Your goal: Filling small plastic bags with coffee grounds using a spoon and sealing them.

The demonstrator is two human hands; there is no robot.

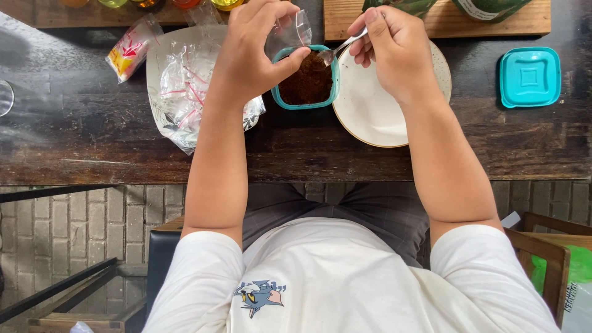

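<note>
The left hand [256, 52] is pinching a small clear bag [288, 34] over the teal tub [306, 80] of brown powder on the table [92, 135]. The right hand's [394, 49] fingers are gripping a spoon [342, 48], its bowl dipping at the tub's rim beside the white plate [376, 111].

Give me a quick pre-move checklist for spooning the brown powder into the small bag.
1. Left hand holds small clear bag over the teal container: ok.
2. Bag mouth open: cannot tell, fingers hide it.
3. Right hand grips spoon, bowl at the container's rim: ok.
4. Spoon loaded: cannot tell.
5. Container lid off, brown powder exposed; teal lid lies far right: ok.
6. White plate beside the container to catch spills: ok.
</note>
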